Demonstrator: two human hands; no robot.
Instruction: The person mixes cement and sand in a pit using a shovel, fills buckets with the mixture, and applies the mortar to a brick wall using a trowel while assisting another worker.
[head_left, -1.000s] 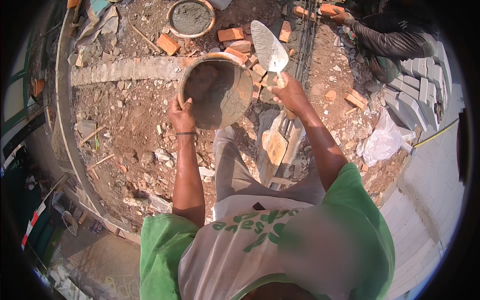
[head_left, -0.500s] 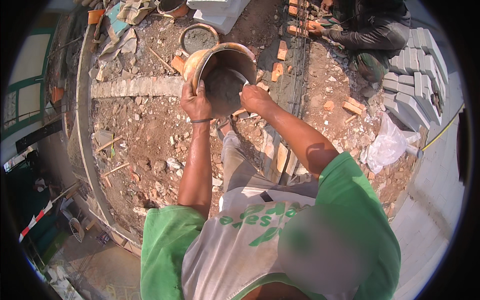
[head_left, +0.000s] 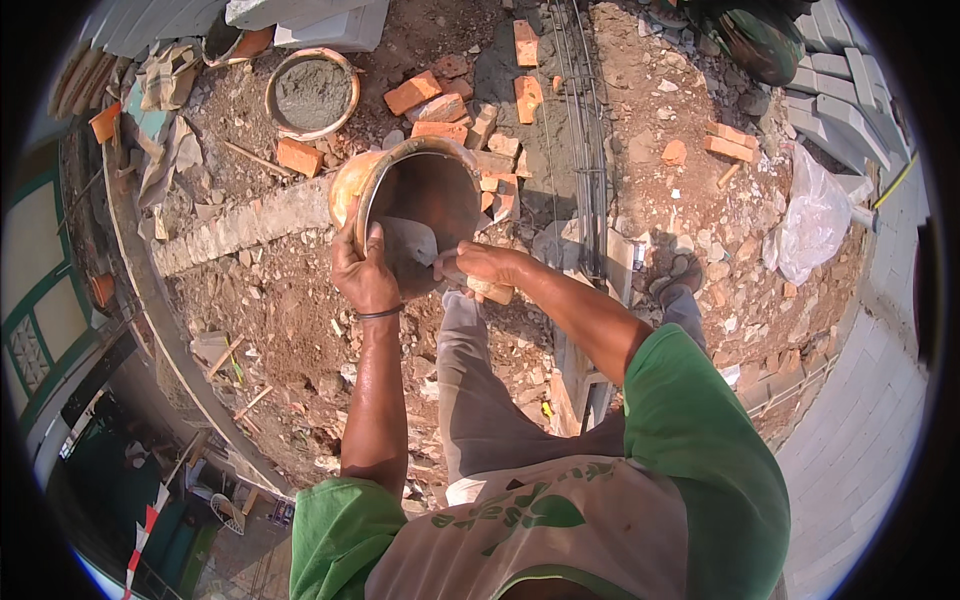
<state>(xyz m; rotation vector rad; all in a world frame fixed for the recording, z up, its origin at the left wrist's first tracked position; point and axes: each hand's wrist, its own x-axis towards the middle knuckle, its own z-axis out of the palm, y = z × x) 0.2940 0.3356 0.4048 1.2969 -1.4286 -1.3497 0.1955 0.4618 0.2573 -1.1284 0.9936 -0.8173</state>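
My left hand (head_left: 364, 274) grips the near left side of a round mortar bucket (head_left: 343, 192), thumb at the rim. The bucket is tilted, with its mouth turned toward me. Its inside is shaded and smeared with grey; how much mortar it holds is hard to tell. My right hand (head_left: 482, 264) is closed around a trowel, whose pale wooden handle (head_left: 490, 290) sticks out below the fist. The trowel's wide grey blade (head_left: 408, 241) lies inside the bucket, near the left hand's thumb.
A second bucket (head_left: 354, 92) full of grey mortar stands on the rubble beyond. Orange bricks (head_left: 412, 93) lie scattered near it. Long steel bars (head_left: 590, 130) run along a mortar strip. At right are a plastic bag (head_left: 812, 220) and stacked grey blocks (head_left: 835, 125); a co-worker (head_left: 765, 45) is partly visible.
The bucket has come lower and slightly left in view. Its grey mortar shows less, and the trowel blade now shows broadly inside. The view has shifted, with the co-worker mostly out of frame.
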